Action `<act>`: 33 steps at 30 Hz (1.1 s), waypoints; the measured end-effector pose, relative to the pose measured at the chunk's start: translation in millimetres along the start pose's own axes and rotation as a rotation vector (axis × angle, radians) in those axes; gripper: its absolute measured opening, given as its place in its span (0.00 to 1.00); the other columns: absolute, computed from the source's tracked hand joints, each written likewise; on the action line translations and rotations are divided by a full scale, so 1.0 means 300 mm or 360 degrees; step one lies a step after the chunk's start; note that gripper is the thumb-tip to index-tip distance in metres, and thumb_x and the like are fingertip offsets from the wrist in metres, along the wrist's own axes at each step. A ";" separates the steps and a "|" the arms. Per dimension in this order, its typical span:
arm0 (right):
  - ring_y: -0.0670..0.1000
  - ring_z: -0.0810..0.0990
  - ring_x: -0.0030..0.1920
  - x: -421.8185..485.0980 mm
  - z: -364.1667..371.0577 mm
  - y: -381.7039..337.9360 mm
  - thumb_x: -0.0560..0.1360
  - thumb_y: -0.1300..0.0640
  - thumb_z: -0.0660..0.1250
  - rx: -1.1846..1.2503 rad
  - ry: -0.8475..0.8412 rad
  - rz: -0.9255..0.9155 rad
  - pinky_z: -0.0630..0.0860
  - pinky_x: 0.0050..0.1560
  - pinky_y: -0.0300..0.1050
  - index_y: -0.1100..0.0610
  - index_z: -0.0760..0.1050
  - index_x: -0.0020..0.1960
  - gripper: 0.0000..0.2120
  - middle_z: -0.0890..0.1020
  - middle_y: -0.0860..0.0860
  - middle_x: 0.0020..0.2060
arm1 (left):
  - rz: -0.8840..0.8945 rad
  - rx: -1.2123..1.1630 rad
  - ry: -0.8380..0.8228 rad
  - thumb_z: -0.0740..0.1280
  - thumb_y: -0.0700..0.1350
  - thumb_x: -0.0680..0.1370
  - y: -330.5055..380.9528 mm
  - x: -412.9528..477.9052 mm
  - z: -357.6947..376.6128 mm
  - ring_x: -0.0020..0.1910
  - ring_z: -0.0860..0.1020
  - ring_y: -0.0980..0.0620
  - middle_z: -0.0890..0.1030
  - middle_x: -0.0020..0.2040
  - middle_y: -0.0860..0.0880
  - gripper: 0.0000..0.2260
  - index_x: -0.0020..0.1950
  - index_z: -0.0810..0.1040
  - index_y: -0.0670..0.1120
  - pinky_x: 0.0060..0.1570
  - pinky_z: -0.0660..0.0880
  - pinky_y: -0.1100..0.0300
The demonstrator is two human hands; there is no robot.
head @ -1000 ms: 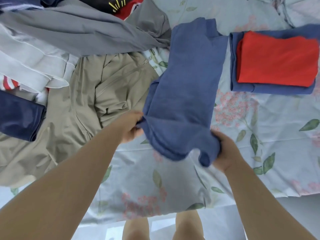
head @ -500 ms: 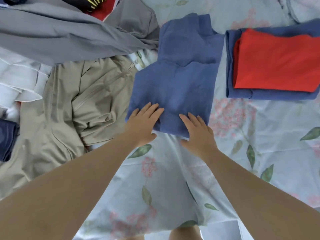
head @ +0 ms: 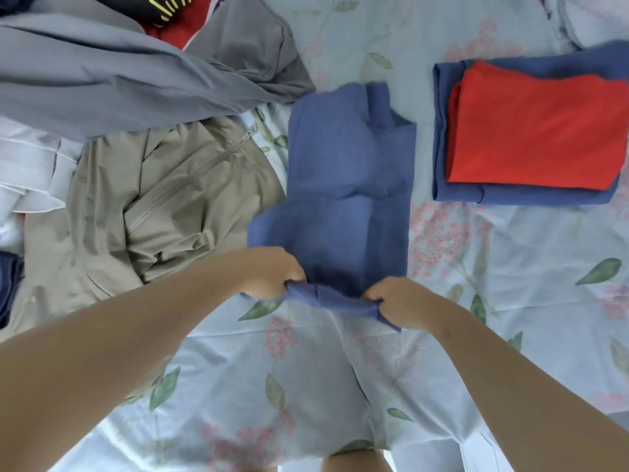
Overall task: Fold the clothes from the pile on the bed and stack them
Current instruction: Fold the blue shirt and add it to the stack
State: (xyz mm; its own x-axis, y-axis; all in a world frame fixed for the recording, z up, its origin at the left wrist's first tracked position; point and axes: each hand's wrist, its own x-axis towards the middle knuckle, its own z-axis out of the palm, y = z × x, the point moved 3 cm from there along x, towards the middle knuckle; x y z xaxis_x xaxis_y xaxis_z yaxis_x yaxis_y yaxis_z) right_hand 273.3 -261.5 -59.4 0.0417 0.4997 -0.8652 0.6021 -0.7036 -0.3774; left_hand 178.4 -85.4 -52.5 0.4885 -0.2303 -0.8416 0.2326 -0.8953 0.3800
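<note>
While much of the pile is seen unfolded at the left, where a grey garment [head: 102,86], a white garment [head: 30,172] and a khaki zip jacket [head: 153,206] are heaped on the floral bedsheet [head: 510,301], the task is judged well short of done. At the centre a blue garment [head: 347,185] is laid flat, partly folded, its near edge gripped by the left hand [head: 272,277] and the right hand [head: 398,301], fingers curled round the cloth. At the right two pieces are stacked: a folded red garment [head: 537,131] on a folded blue piece [head: 452,195].

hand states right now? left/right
Left hand: closed, gripping the blue garment at its near edge.
Right hand: closed, gripping the same edge.
</note>
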 end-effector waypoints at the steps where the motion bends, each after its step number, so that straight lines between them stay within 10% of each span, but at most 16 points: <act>1: 0.52 0.74 0.40 -0.018 0.011 0.002 0.72 0.69 0.57 0.0069 -0.0153 0.0014 0.68 0.37 0.41 0.57 0.80 0.51 0.16 0.82 0.54 0.45 | 0.0021 -0.0068 -0.0124 0.61 0.43 0.76 0.012 -0.008 0.000 0.47 0.78 0.49 0.81 0.44 0.53 0.10 0.52 0.79 0.51 0.49 0.76 0.54; 4: 0.45 0.75 0.44 -0.037 0.001 0.022 0.74 0.60 0.62 0.0434 -0.0192 0.0084 0.71 0.47 0.37 0.49 0.79 0.57 0.14 0.78 0.41 0.46 | -0.0092 -0.0441 0.0109 0.65 0.56 0.75 0.023 -0.003 -0.049 0.54 0.76 0.56 0.79 0.50 0.60 0.14 0.60 0.76 0.55 0.56 0.71 0.61; 8: 0.52 0.73 0.60 -0.003 -0.142 0.059 0.74 0.55 0.67 0.0618 0.1024 0.0143 0.70 0.60 0.45 0.49 0.70 0.67 0.22 0.73 0.49 0.64 | -0.0346 -0.0203 0.1053 0.69 0.53 0.74 -0.017 0.032 -0.131 0.66 0.67 0.49 0.68 0.66 0.53 0.24 0.68 0.68 0.53 0.63 0.65 0.55; 13: 0.59 0.64 0.65 0.085 -0.250 0.021 0.73 0.49 0.68 0.0036 0.1018 0.0219 0.64 0.63 0.52 0.46 0.56 0.74 0.34 0.68 0.51 0.67 | -0.0525 -0.0109 0.0941 0.70 0.54 0.72 -0.025 0.081 -0.142 0.63 0.71 0.47 0.72 0.64 0.51 0.30 0.71 0.62 0.53 0.59 0.63 0.52; 17: 0.57 0.71 0.53 0.104 -0.248 0.013 0.75 0.53 0.63 -0.0200 0.1076 0.0219 0.60 0.48 0.46 0.53 0.74 0.55 0.11 0.74 0.51 0.43 | -0.0473 0.0003 0.0808 0.65 0.53 0.76 -0.026 0.090 -0.123 0.50 0.76 0.46 0.75 0.43 0.53 0.10 0.48 0.68 0.48 0.48 0.63 0.55; 20: 0.57 0.71 0.48 0.077 -0.234 0.032 0.76 0.56 0.61 -0.0144 0.1109 0.0161 0.60 0.44 0.45 0.56 0.76 0.49 0.07 0.69 0.51 0.39 | -0.0349 -0.0224 0.0632 0.63 0.51 0.78 -0.042 0.066 -0.120 0.45 0.73 0.47 0.67 0.36 0.55 0.15 0.36 0.62 0.49 0.39 0.61 0.58; 26: 0.54 0.70 0.42 -0.009 -0.421 0.008 0.75 0.62 0.59 0.0337 0.1590 0.0094 0.63 0.38 0.45 0.59 0.73 0.50 0.07 0.73 0.54 0.42 | -0.0257 -0.0420 0.1185 0.62 0.46 0.79 -0.082 -0.014 -0.352 0.42 0.69 0.49 0.70 0.37 0.50 0.07 0.45 0.68 0.44 0.39 0.60 0.57; 30: 0.50 0.73 0.47 -0.027 -0.610 -0.007 0.74 0.63 0.60 0.0976 0.1996 0.0039 0.66 0.48 0.40 0.58 0.70 0.63 0.18 0.75 0.51 0.46 | -0.0332 -0.0352 0.1851 0.61 0.45 0.78 -0.071 -0.043 -0.568 0.56 0.73 0.43 0.76 0.54 0.45 0.12 0.61 0.72 0.46 0.50 0.65 0.53; 33: 0.50 0.71 0.62 0.012 -0.601 0.018 0.75 0.59 0.64 0.1144 0.1946 0.0060 0.65 0.61 0.39 0.57 0.60 0.73 0.28 0.72 0.53 0.63 | -0.0606 -0.0472 0.1844 0.62 0.47 0.79 -0.076 -0.007 -0.554 0.73 0.58 0.45 0.56 0.76 0.49 0.29 0.77 0.54 0.51 0.68 0.58 0.46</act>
State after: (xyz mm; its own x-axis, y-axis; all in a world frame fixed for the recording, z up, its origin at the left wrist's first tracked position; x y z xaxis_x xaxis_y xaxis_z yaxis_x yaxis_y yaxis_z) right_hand 420.4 -172.3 -5.1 0.9244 0.3300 -0.1913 0.0704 -0.6406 -0.7647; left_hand 311.8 -1.0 4.3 0.7648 0.6283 -0.1424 0.6276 -0.6765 0.3854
